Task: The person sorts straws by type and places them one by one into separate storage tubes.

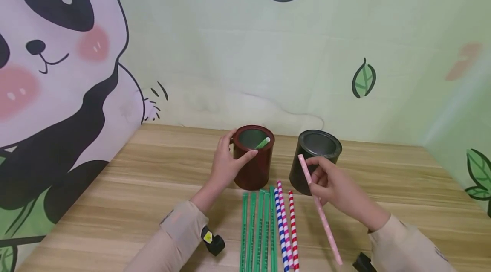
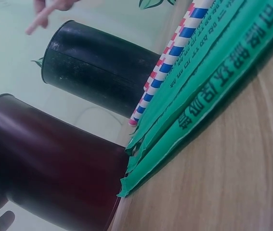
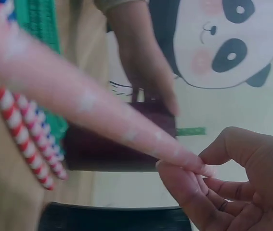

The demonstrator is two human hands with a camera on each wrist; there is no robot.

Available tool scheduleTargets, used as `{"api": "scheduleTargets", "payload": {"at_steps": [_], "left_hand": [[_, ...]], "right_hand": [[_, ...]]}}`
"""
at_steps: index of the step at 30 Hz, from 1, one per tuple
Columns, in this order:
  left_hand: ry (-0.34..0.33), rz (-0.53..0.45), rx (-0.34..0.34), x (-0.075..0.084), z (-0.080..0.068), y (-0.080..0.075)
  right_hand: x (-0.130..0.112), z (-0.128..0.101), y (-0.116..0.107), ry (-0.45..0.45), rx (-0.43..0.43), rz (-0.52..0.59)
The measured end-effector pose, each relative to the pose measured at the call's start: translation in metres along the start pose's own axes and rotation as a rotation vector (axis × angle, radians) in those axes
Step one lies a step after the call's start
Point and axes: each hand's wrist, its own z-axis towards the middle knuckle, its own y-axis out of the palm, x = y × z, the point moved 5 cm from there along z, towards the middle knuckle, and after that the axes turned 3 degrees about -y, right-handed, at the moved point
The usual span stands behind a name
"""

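My left hand holds the dark red cup from its left side, the thumb across the front near the rim and the fingers behind. Inside this cup leans a green-patterned straw, its white end above the rim. My right hand pinches a pink straw with pale spots near its upper end. The straw slants down toward me, in front of the black cup. In the right wrist view the pink straw crosses close to the camera, with thumb and fingertips at its far end.
Several green-wrapped straws lie side by side on the wooden table, pointing toward the cups. To their right lie a blue-striped straw, a pink-striped straw and a red-striped straw. Behind the table stands a panda-printed backdrop.
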Motion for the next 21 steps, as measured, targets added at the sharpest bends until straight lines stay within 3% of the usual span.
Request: {"api": "scheduleTargets", "payload": {"at_steps": [7, 14, 21], "left_hand": [[0.010, -0.005, 0.004, -0.002, 0.000, 0.000], [0.017, -0.003, 0.002, -0.002, 0.000, 0.001], [0.010, -0.001, 0.006, -0.002, 0.000, 0.000]], "right_hand": [[-0.018, 0.014, -0.024, -0.127, 0.115, -0.057], [-0.035, 0.030, -0.048, -0.143, 0.228, -0.082], [-0.052, 0.052, -0.068, -0.183, 0.372, -0.035]]}}
